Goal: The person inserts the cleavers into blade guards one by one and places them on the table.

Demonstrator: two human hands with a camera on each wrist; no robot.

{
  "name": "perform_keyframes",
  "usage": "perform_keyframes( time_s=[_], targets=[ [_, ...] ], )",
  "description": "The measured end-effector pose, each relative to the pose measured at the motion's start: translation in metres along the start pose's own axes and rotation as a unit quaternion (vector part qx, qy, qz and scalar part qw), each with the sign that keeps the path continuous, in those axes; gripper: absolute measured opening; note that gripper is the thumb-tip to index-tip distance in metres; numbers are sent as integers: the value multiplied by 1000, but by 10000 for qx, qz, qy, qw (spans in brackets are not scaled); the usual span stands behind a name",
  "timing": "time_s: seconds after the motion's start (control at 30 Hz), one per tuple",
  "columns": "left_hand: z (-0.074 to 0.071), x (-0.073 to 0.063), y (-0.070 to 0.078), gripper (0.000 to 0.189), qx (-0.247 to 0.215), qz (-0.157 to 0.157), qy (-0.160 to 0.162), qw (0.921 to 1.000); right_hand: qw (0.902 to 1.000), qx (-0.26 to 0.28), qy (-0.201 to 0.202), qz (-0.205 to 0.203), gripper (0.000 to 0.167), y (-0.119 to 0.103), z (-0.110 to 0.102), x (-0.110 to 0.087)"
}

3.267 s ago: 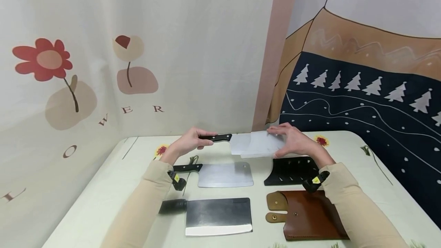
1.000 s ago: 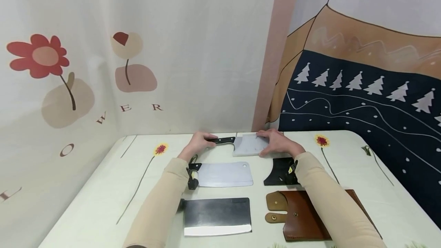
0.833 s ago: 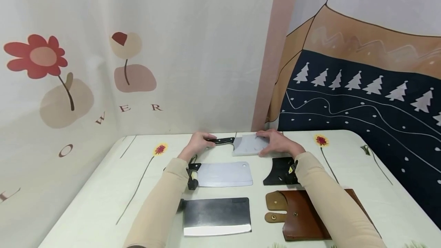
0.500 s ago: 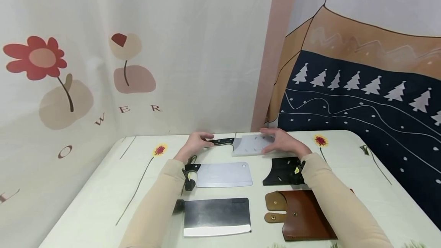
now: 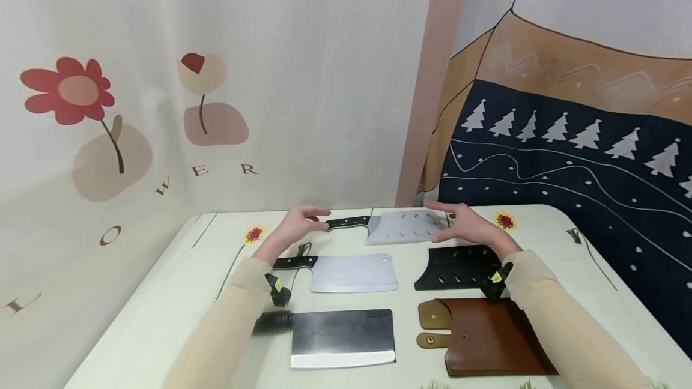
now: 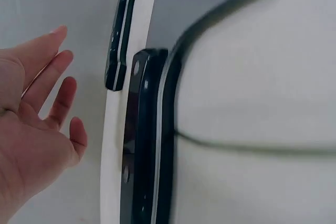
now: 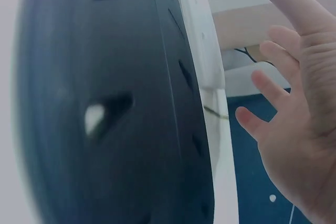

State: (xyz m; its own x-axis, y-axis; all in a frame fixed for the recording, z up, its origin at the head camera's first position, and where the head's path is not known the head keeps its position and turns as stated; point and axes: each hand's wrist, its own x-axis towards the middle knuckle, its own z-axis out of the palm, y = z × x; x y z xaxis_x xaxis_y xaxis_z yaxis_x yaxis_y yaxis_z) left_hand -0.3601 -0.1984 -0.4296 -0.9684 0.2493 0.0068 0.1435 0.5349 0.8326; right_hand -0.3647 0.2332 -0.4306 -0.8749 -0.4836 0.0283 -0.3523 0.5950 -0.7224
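Observation:
At the table's back edge lies a cleaver point(image 5: 348, 222) with a black riveted handle, its blade inside a white slotted blade guard point(image 5: 402, 227). Just left of that handle, my left hand point(image 5: 294, 225) hovers with loosely spread fingers, holding nothing. The left wrist view shows this hand point(image 6: 37, 114) apart from the black handles. My right hand point(image 5: 466, 226) is spread at the guard's right end; whether a fingertip still touches it is unclear. In the right wrist view, the right hand point(image 7: 299, 93) holds nothing, beside a black blade guard point(image 7: 121, 108).
A second black-handled cleaver point(image 5: 354, 273) lies in the middle row, left of the black blade guard point(image 5: 454, 269). Nearer stand a dark-bladed cleaver point(image 5: 343, 338) and a brown leather sheath point(image 5: 486, 338) with two snap straps. A curtain point(image 5: 303, 107) hangs behind the table.
The white guard went further over the blade, and the cleaver was lowered onto the table. Both hands then let go and moved apart, left hand leftward, right hand rightward.

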Motion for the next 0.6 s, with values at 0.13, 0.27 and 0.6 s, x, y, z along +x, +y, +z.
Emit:
perform_keyframes(
  time_s=[0.13,0.27,0.6],
  targets=[
    [-11,-15,-5,49,16,91,-137,9999,9999,-81,-79,83,84,4,-7,-16],
    [-26,-33,-13,51,173,150,-232,9995,9998,-54,-114,182,84,9,-15,-34],
    [-53,-64,-27,50,159,196,-302,9992,9993,-200,-239,193,84,24,-21,-73]
  ],
)
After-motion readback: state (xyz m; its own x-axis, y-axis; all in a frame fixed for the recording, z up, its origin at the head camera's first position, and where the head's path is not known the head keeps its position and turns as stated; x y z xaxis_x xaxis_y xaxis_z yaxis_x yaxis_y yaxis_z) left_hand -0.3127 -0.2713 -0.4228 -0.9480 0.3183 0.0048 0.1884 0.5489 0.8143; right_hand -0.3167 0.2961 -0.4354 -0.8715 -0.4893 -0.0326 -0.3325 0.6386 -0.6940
